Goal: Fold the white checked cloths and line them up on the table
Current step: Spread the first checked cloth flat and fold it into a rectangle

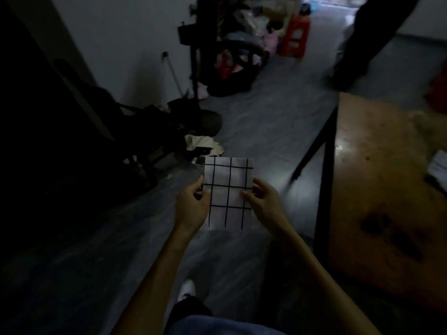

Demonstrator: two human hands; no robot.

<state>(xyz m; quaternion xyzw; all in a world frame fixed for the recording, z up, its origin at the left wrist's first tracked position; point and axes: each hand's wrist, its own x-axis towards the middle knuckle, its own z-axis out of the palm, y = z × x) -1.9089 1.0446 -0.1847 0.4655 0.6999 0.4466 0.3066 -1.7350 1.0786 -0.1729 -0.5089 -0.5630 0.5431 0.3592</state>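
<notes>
Two bare forearms reach up from six o'clock into a dim room. At centre, the left hand (192, 204) pinches the left edge of a white checked cloth (228, 189), thumb on top; the right hand (262, 201) pinches its right edge. Held in the air between both hands, the cloth looks already folded into a small rectangle. It is not yet set down: the wooden table (377, 180) stands well apart at three o'clock. Other cloths there are too dim to judge.

Dim home room: laundry basket (235, 71), red stool (295, 36), worn wooden table (377, 189).
</notes>
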